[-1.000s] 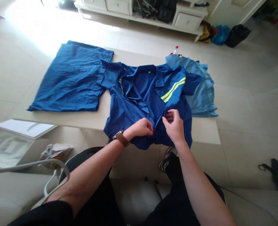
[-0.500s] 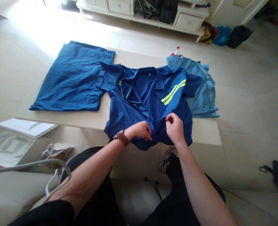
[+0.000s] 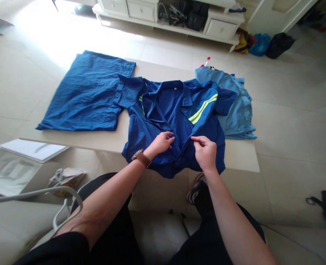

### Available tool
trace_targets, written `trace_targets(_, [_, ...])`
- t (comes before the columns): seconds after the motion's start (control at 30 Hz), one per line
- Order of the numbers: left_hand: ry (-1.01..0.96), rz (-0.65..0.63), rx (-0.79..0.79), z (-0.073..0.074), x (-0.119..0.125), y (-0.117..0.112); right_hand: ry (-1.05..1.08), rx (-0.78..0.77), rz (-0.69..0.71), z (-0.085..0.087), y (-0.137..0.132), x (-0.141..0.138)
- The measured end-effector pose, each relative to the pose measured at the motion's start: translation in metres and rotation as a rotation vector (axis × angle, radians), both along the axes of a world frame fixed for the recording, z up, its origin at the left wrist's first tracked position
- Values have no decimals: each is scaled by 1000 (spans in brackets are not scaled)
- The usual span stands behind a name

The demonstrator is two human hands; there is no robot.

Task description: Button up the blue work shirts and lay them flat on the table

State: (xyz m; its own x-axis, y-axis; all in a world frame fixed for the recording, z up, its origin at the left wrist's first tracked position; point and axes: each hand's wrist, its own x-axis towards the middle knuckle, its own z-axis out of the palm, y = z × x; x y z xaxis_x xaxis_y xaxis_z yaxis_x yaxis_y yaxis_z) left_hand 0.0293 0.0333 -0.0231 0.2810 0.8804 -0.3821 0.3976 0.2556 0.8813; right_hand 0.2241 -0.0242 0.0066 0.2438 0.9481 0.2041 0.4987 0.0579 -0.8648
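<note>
A dark blue work shirt (image 3: pixel 163 117) with yellow reflective stripes lies front-up and open at the collar on a low beige table (image 3: pixel 102 140); its hem hangs over the near edge. My left hand (image 3: pixel 163 141), with a brown watch at the wrist, pinches the left front edge of the shirt at mid-chest. My right hand (image 3: pixel 205 151) pinches the right front edge just across the opening. Both hands are closed on cloth, a few centimetres apart.
A folded dark blue garment (image 3: pixel 88 92) lies on the table's left part. A light blue garment (image 3: pixel 234 106) sits at the right, partly under the shirt's sleeve. A white hanger (image 3: pixel 66 206) rests by my left thigh. White papers (image 3: pixel 32 149) lie left; bags sit on the floor.
Both hands have moved up the shirt's front opening, away from the hem toward the chest, and have taken a fresh pinch on the two front edges.
</note>
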Motion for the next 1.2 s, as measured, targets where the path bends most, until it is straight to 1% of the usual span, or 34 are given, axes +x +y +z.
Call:
trace_targets(0.07, [-2,24,27,-4,2,-1,36,-10,8,0,1,0])
trace_targets(0.17, [-53,67,98,-6,4,0,108,-68,1,-1,1,0])
trace_targets(0.33, [-113,94,254,-4,7,-1,276,-109,-26,-6,4,-1])
trace_targets(0.43, [-112,74,360,0,8,-3,334,-122,-20,-7,5,-4])
trace_targets(0.5, [-127,38,411,3,9,-6,364,-139,1,-6,4,-8])
trace_targets(0.67, [-146,-25,474,12,11,-12,369,-195,72,-4,2,-16])
trace_targets(0.77, [-142,-17,461,14,12,-14,362,-210,96,-5,2,-19])
trace_targets(0.9, [-211,14,394,8,14,-13,346,-203,114,-6,2,-21])
trace_targets(1.0, [-304,30,295,2,15,-12,317,-191,127,-6,2,-22])
trace_targets(1.07, [-361,39,213,1,17,-12,296,-180,134,-7,2,-22])
trace_targets(1.2, [-426,88,63,6,19,-11,263,-173,150,-8,2,-21])
